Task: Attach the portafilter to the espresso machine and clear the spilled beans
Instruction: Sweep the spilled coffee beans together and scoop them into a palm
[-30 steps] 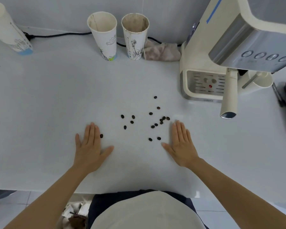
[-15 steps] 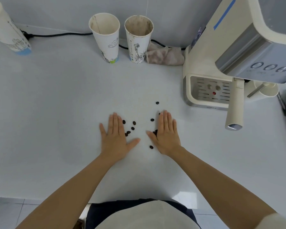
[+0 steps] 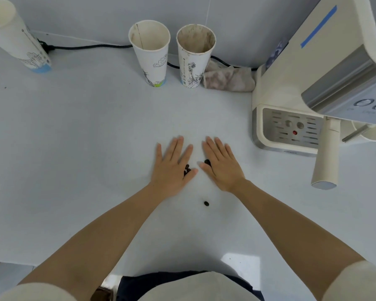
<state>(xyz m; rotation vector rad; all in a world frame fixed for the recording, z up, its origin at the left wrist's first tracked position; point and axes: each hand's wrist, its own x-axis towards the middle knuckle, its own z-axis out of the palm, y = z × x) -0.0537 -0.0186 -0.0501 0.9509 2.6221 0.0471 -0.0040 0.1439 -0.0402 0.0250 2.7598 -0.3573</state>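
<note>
Lying flat, palms down on the white tabletop (image 3: 78,148), both hands sit close together near the middle, w/ a narrow gap between them. Left hand (image 3: 172,168): fingers (image 3: 175,148) straight and only slightly fanned, thumb angled out toward the right hand, nothing pinched or gripped. A small clump of dark beans (image 3: 186,169) shows in the crook between its thumb and index finger, touching the skin. Right hand (image 3: 223,168): fingers likewise extended and lightly spread, flat on the surface, thumb pointing toward the left hand; a couple more beans (image 3: 207,162) peek out at the base of its index finger. One stray bean (image 3: 206,203) lies alone on the tabletop nearer the person, apart from both hands (just below the gap between the wrists).

Espresso machine (image 3: 317,83) stands at the right, cream body w/ a metal front panel, blue tape strip on its side, perforated drip tray w/ a red dot below. Portafilter handle (image 3: 326,159), cream coloured, sticks out from under the machine's head toward the camera; the basket end is hidden, so can't tell how it seats.

Containers: two paper cups (image 3: 152,53) stand upright side by side at the back wall, both w/ brown-stained insides; contents, if any, can't be made out. A third paper cup (image 3: 15,40) is at far left, its inside not visible. A stained rag (image 3: 228,80) lies between the right-hand cup and the machine, and a black cable (image 3: 91,47) runs along the wall
</note>
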